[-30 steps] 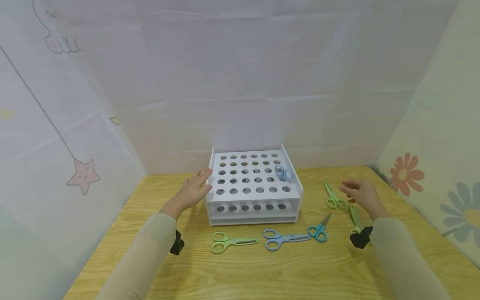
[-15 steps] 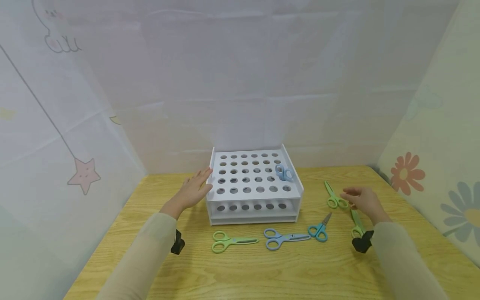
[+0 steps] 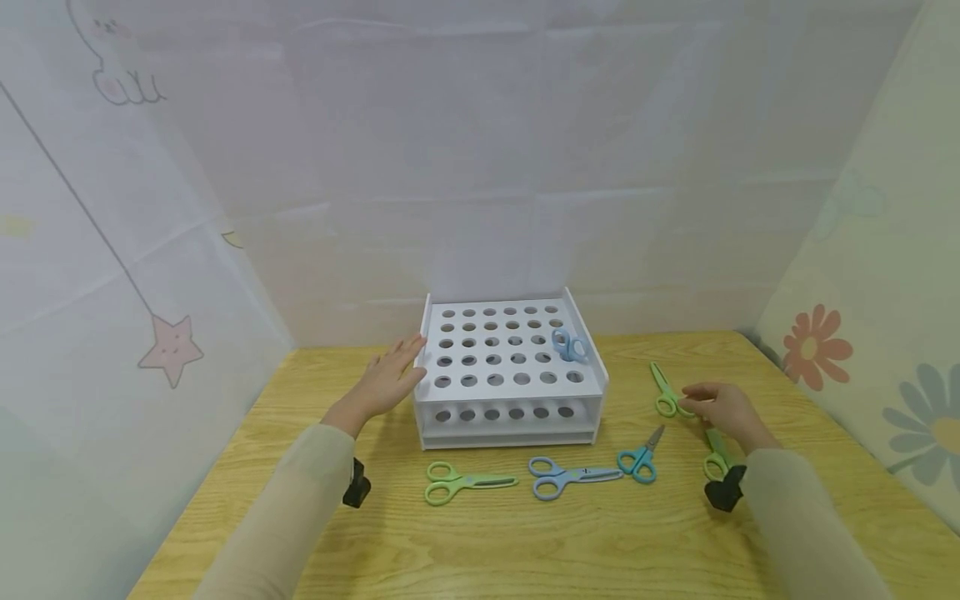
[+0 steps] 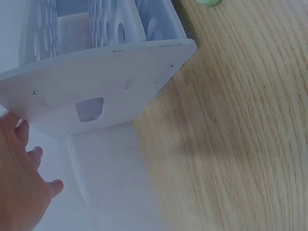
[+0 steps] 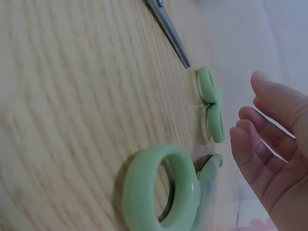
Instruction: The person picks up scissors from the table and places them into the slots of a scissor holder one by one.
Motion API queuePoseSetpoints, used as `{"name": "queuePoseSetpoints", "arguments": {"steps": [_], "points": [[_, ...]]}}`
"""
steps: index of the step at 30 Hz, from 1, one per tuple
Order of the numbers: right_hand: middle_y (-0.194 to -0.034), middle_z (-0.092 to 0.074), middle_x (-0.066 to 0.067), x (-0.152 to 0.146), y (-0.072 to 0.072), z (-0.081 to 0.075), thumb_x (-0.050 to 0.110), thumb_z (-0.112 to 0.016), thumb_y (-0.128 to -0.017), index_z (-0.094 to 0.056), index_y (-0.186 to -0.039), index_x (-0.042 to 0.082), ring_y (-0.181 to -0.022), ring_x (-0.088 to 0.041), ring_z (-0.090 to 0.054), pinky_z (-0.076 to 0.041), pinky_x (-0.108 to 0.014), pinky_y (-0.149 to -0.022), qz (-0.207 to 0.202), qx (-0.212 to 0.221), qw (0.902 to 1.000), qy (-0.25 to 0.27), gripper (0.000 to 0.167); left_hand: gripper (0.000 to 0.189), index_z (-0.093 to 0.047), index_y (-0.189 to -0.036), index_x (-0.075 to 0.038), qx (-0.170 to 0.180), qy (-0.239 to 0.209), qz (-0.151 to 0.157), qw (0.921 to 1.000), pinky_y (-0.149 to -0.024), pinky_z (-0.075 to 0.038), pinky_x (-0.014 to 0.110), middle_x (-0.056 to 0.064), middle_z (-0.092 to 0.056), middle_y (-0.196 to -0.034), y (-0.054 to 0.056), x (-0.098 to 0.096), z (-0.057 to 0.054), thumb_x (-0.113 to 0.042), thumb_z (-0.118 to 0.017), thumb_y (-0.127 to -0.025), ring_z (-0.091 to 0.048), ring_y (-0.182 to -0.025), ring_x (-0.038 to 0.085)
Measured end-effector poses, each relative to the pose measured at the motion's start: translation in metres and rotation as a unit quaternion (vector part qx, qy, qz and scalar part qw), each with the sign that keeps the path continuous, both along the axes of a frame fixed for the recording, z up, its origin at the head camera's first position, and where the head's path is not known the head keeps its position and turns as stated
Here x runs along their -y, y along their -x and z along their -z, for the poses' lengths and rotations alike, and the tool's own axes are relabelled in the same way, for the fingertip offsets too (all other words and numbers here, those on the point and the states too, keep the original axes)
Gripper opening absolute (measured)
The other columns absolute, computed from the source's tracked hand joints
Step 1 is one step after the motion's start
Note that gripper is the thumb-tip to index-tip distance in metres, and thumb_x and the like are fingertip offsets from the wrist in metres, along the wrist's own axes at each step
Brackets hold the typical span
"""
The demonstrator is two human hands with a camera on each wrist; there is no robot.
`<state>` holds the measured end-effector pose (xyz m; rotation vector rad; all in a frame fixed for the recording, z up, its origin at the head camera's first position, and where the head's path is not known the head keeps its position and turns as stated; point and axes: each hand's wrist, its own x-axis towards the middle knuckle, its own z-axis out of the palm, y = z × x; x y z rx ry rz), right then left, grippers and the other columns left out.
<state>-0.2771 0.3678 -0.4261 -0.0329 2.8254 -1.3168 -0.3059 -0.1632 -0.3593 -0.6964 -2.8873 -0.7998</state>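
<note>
My left hand (image 3: 384,382) rests with its fingers extended against the left side panel of a white rack (image 3: 510,389) full of round holes. In the left wrist view, its fingertips meet the edge of that panel (image 4: 62,89). My right hand (image 3: 729,410) hovers with loosely bent fingers close to the handles of the back green scissors (image 3: 664,385), holding nothing. The right wrist view shows a gap between those fingers and the green handles (image 5: 217,126). Another pair of green scissors (image 3: 717,454) lies partly hidden below the right wrist. Light blue scissors (image 3: 567,353) stand in a rack hole, handles up.
Along the rack's front lie green scissors (image 3: 459,482) and periwinkle scissors (image 3: 558,477). Teal scissors with metal blades (image 3: 639,459) lie right of these. The wooden table (image 3: 480,550) ends at printed cloth walls (image 3: 495,167) at the back and sides.
My right hand has come down a little, its fingertips now overlapping the handles of the back green scissors in the head view. My left hand stays against the rack.
</note>
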Motion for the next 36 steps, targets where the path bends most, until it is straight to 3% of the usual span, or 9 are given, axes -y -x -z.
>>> {"name": "queuePoseSetpoints", "arguments": {"steps": [7,13,17,22,29,36], "points": [[-0.114,-0.055,-0.027,-0.001,0.001,0.005,0.024,-0.058,-0.091,-0.047,-0.126,-0.012,-0.081,-0.025,-0.059,-0.05,-0.036,-0.066,-0.006,0.009,0.9998,-0.014,0.051,0.056,-0.023,-0.147,-0.009,-0.005,-0.001,0.003,1.0,-0.103,-0.001,0.061,0.009,-0.017,-0.151,0.0,0.0,0.001,-0.032,-0.036,-0.098,-0.008,-0.136,0.035],[-0.1,-0.06,-0.023,-0.001,0.004,0.011,0.02,-0.058,-0.091,-0.047,-0.124,-0.014,-0.075,-0.023,-0.057,-0.048,-0.034,-0.065,-0.006,0.013,0.9998,-0.016,0.048,0.055,-0.023,-0.147,-0.009,-0.003,-0.002,0.004,1.0,-0.103,0.0,0.061,0.01,-0.017,-0.151,0.0,0.001,0.001,-0.031,-0.036,-0.098,-0.008,-0.136,0.036],[-0.108,-0.058,-0.027,-0.001,0.005,0.014,0.02,-0.061,-0.089,-0.048,-0.122,-0.014,-0.08,-0.023,-0.059,-0.05,-0.034,-0.064,-0.006,0.01,0.9996,-0.025,0.049,0.055,-0.022,-0.147,-0.009,0.001,-0.003,0.003,1.0,-0.103,0.0,0.06,0.01,-0.017,-0.151,-0.001,0.0,0.0,-0.031,-0.036,-0.098,-0.007,-0.137,0.034],[-0.107,-0.057,-0.029,0.0,0.006,0.018,0.013,-0.063,-0.087,-0.045,-0.122,-0.017,-0.073,-0.021,-0.059,-0.051,-0.033,-0.059,-0.003,0.021,0.9997,-0.01,0.05,0.056,-0.021,-0.147,-0.009,-0.001,0.001,0.001,1.0,-0.103,0.0,0.06,0.01,-0.017,-0.151,-0.001,0.0,-0.001,-0.031,-0.035,-0.098,-0.008,-0.136,0.035],[-0.089,-0.062,-0.018,0.001,0.008,0.021,0.006,-0.063,-0.085,-0.052,-0.113,-0.016,-0.075,-0.024,-0.059,-0.05,-0.034,-0.06,-0.003,-0.014,0.9978,-0.065,0.038,0.056,-0.022,-0.147,-0.009,-0.001,0.006,0.001,1.0,-0.104,0.0,0.059,0.009,-0.016,-0.151,0.0,0.0,0.0,-0.031,-0.035,-0.098,-0.007,-0.137,0.034],[-0.09,-0.062,-0.02,0.001,0.01,0.022,0.006,-0.06,-0.085,-0.054,-0.11,-0.016,-0.08,-0.03,-0.058,-0.049,-0.04,-0.066,-0.002,-0.029,0.9958,-0.087,0.033,0.055,-0.022,-0.147,-0.01,0.0,0.001,0.0,1.0,-0.104,-0.001,0.059,0.01,-0.017,-0.151,-0.001,0.0,-0.001,-0.031,-0.036,-0.098,-0.007,-0.137,0.033]]}}
